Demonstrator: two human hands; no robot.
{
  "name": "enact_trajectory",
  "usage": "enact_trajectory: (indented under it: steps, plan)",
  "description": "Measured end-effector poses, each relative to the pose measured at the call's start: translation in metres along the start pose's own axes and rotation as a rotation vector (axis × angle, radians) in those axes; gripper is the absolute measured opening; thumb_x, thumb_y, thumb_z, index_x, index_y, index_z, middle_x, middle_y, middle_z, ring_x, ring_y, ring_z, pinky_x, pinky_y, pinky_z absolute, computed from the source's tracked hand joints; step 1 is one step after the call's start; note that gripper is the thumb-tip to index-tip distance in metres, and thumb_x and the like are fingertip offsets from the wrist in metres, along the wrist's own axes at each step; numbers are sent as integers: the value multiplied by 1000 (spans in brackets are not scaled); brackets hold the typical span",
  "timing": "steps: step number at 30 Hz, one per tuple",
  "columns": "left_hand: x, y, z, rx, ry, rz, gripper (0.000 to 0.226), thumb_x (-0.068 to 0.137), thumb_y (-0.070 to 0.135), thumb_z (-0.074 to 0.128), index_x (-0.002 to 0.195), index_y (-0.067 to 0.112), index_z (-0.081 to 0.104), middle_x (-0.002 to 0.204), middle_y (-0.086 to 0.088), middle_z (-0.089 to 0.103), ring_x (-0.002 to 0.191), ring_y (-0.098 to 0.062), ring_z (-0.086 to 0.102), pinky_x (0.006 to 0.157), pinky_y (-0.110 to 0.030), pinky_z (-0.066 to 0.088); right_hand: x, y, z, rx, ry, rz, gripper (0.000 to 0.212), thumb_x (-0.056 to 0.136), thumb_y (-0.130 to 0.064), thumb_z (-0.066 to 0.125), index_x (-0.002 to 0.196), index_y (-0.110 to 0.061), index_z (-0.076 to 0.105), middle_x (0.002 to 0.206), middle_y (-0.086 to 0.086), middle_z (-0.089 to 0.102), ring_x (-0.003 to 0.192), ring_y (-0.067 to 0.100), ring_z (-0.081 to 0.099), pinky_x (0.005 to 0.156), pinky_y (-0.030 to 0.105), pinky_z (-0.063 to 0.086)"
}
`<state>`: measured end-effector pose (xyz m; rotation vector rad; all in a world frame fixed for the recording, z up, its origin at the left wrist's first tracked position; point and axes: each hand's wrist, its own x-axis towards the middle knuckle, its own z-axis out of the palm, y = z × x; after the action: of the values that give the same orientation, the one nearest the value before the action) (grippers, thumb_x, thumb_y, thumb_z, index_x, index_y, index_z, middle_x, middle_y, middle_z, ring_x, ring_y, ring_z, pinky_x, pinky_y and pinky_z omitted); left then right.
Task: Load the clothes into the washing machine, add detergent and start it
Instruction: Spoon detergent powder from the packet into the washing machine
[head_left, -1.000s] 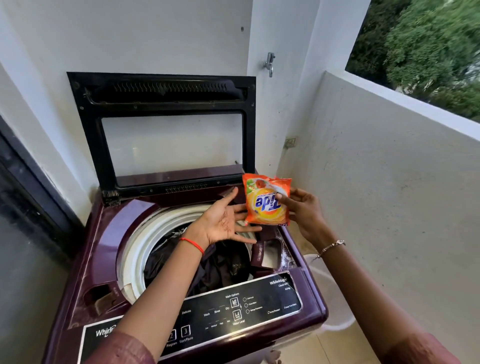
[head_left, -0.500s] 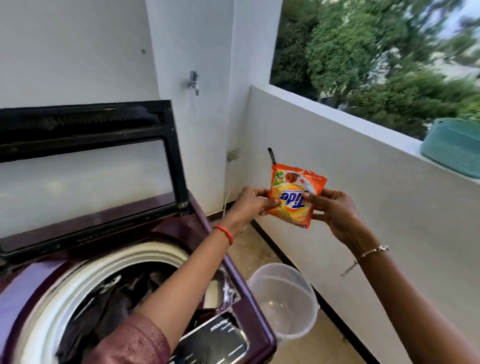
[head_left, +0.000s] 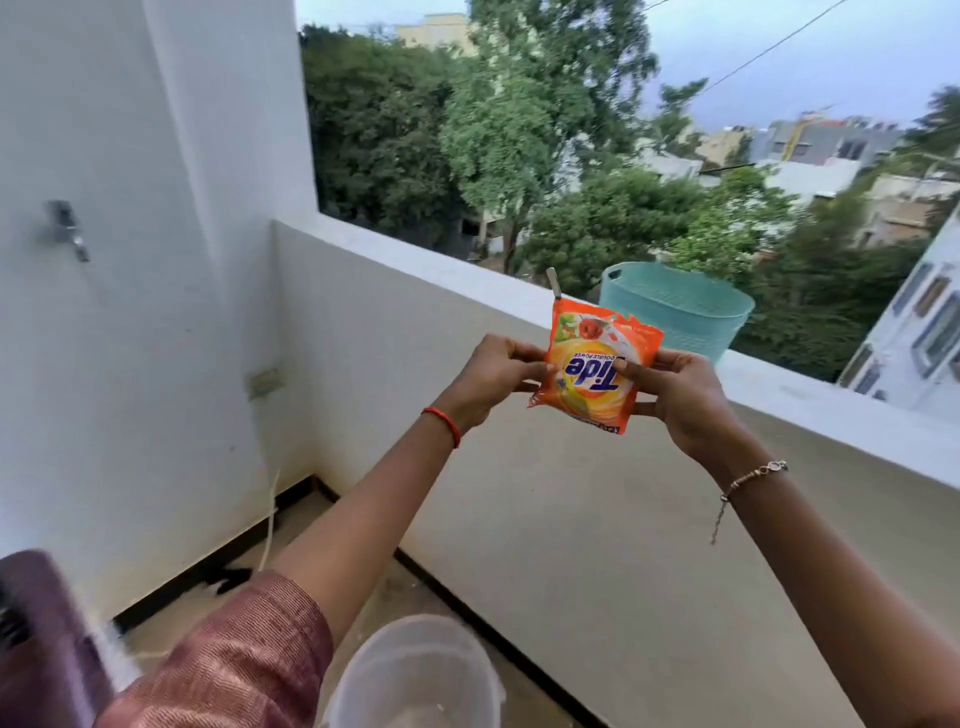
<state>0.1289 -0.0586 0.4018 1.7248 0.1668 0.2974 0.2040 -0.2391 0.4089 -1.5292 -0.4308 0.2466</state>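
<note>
Both hands have lifted the Tide detergent packet (head_left: 597, 369) higher and further from the washing machine (head_left: 47, 639), and now only a dark red corner of the machine shows at the bottom left. Before, the packet was right over the open tub.

The orange packet is held up in the air in front of the balcony wall (head_left: 571, 519), upside down, so the word Tide reads the wrong way up. Its long side goes up and down. A small clip (head_left: 554, 283) sticks up from its top left corner.

The left hand (head_left: 496, 376) pinches the left edge of the packet. The right hand (head_left: 685, 397) pinches the right edge, with the thumb on the front. The packet sits between the two hands, so both are just as close. The top edge pokes up above the fingers, so I think that is where it will be opened.

A teal basket (head_left: 675, 312) rests on the ledge behind. A clear bucket (head_left: 415, 670) stands on the floor below
</note>
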Motion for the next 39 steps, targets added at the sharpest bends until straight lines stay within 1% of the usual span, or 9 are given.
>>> enact_trajectory:
  steps: [6,13,17,21,24,27,34,37,39]
  plan:
    - [94,47,44,-26,-10,126,23,93,-1,49,110,-12,60,71,-5,61,48,2,59,52,-13,52,70,-42,-55,6,103,-95,9,80,-3,67,89,-4,65,65,-3,73,58,15,69,51,30,58]
    - [189,80,86,-30,-2,136,23,94,3,50,109,-9,62,76,-8,62,64,-12,56,52,-16,52,144,-65,-101,-2,217,-154,7,80,-2,68,82,-6,63,58,-5,71,53,12,68,47,30,57]
    - [236,72,105,130,51,132,23,91,7,56,108,-4,67,90,-12,65,68,-12,53,55,-19,43,184,-58,-118,-88,308,-90,10,81,-4,68,88,-1,63,75,6,69,51,10,66,46,28,56]
    - [268,54,114,280,7,69,19,86,-10,51,74,-8,66,55,-6,61,37,-5,51,40,-16,46,215,-39,-131,-317,326,17,20,81,-8,70,93,5,62,86,16,67,53,15,63,42,25,54]
    - [286,41,116,412,-56,30,34,84,-15,43,55,1,52,45,-10,54,32,-7,54,45,-27,54,237,-21,-135,-493,316,98,26,79,-11,72,92,9,61,86,19,66,53,20,63,49,34,57]
    - [301,35,124,544,-103,11,33,84,-13,43,54,3,48,54,-14,54,66,-27,69,69,-46,58,258,-5,-136,-582,334,152,33,79,-14,73,95,12,59,95,24,66,79,33,67,68,50,58]
    - [321,27,133,609,-181,-115,34,91,-9,31,64,-2,50,61,-17,57,32,-13,56,57,-33,56,285,19,-135,-708,379,205,14,85,-6,59,73,0,54,103,28,65,92,38,65,79,52,55]
    - [320,28,135,636,-249,-173,27,92,-7,27,80,-6,51,64,-18,56,38,-16,58,67,-36,55,286,18,-133,-752,379,210,18,84,-1,55,66,0,51,104,28,64,94,38,64,81,52,55]
    - [315,32,133,652,-243,-169,28,92,-6,27,76,-7,50,65,-18,56,34,-14,56,61,-33,56,282,14,-130,-801,369,225,17,85,-1,55,68,0,52,109,27,61,99,37,61,84,49,54]
